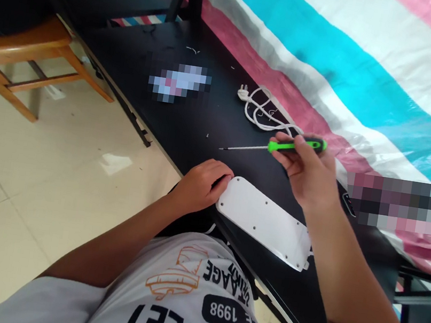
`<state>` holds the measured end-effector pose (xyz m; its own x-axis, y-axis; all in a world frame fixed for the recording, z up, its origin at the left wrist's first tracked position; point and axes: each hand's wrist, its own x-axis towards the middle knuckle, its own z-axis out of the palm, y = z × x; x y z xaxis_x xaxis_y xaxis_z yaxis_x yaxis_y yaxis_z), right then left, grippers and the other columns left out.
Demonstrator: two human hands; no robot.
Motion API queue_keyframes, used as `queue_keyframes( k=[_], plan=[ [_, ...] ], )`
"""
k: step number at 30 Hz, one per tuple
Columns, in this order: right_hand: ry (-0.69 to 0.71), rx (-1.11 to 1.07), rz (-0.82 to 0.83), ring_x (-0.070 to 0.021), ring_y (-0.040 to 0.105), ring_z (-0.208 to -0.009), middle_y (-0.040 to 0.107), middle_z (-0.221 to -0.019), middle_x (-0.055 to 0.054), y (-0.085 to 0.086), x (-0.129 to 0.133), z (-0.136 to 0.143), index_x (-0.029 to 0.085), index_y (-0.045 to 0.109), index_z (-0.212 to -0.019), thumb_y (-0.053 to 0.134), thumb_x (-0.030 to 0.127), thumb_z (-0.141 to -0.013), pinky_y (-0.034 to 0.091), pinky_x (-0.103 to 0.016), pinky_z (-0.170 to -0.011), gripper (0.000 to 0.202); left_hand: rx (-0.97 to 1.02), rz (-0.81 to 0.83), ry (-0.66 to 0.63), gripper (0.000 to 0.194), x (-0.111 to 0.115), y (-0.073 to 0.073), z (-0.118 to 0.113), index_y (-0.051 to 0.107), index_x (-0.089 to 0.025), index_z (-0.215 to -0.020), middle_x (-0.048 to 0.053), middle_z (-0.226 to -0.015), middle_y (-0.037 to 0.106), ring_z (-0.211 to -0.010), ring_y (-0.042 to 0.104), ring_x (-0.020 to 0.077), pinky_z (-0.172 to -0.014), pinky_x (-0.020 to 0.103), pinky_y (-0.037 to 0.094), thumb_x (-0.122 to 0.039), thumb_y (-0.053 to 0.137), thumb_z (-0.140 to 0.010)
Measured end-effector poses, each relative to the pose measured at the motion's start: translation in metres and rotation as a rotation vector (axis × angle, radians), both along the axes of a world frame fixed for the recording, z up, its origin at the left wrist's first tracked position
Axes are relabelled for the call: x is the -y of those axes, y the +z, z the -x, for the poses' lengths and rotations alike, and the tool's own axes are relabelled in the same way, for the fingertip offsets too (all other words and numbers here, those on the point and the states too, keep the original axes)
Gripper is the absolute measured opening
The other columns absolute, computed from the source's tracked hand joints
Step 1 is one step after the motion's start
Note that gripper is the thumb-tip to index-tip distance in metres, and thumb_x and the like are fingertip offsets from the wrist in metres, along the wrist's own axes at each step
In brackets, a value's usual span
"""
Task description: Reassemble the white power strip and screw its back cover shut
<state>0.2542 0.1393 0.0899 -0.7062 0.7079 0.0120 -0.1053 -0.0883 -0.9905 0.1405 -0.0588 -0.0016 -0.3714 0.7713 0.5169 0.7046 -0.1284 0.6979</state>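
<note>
A white power strip (265,220) lies with its screw-holed underside up along the near edge of the black table. My left hand (206,184) is closed, fingers curled, against the strip's left end. Above the strip, my right hand (307,170) grips a screwdriver (278,146) by its green and black handle. The shaft points left, its tip clear of the strip and just over the tabletop. A small screw (207,136) lies on the table left of that tip. My right forearm hides part of the strip's right end.
A white cord with a plug (243,93) is coiled on the black table (131,73) behind the screwdriver. Farther left lies a blurred-out pale object (179,81). Striped plastic sheeting (336,55) borders the far side. A wooden chair (21,49) stands at left.
</note>
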Motion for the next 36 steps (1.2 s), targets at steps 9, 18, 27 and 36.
queue_keyframes(
  k=[9, 18, 27, 36],
  plan=[
    [-0.200, 0.012, -0.081, -0.0183, 0.080, -0.085, 0.080, -0.092, -0.003, 0.009, -0.005, -0.059, 0.022, 0.066, -0.094, 0.078, 0.035, -0.090, 0.067, -0.021, -0.065, 0.018, -0.012, -0.036, 0.036, 0.011, 0.000, -0.002, 0.001, 0.066, -0.017, -0.095, 0.006, -0.100, 0.071, -0.093, 0.064, 0.0192, -0.089, 0.036, 0.052, -0.017, 0.056, -0.100],
    [-0.204, 0.042, -0.078, -0.0187, 0.079, -0.084, 0.079, -0.091, -0.002, 0.004, 0.000, -0.061, 0.023, 0.064, -0.097, 0.081, 0.040, -0.087, 0.067, -0.023, -0.063, 0.026, -0.018, -0.019, 0.038, 0.014, 0.000, -0.002, 0.001, 0.066, -0.019, -0.095, 0.006, -0.099, 0.072, -0.093, 0.065, 0.0199, -0.090, 0.038, 0.052, -0.020, 0.054, -0.101],
    [-0.172, 0.071, -0.064, -0.0195, 0.080, -0.085, 0.079, -0.091, -0.003, 0.003, 0.004, -0.055, 0.023, 0.061, -0.095, 0.083, 0.043, -0.084, 0.067, -0.022, -0.063, 0.031, -0.014, -0.010, 0.029, 0.013, 0.000, -0.001, 0.001, 0.066, -0.017, -0.096, 0.006, -0.100, 0.071, -0.093, 0.064, 0.0192, -0.090, 0.036, 0.052, -0.018, 0.055, -0.100],
    [-0.195, 0.100, -0.070, -0.0210, 0.080, -0.083, 0.079, -0.091, -0.005, 0.000, 0.005, -0.062, 0.022, 0.063, -0.097, 0.084, 0.043, -0.083, 0.068, -0.023, -0.060, 0.033, -0.033, -0.001, 0.029, 0.013, 0.000, -0.001, 0.001, 0.066, -0.018, -0.096, 0.006, -0.099, 0.071, -0.093, 0.063, 0.0196, -0.089, 0.036, 0.052, -0.018, 0.054, -0.101]
  ],
)
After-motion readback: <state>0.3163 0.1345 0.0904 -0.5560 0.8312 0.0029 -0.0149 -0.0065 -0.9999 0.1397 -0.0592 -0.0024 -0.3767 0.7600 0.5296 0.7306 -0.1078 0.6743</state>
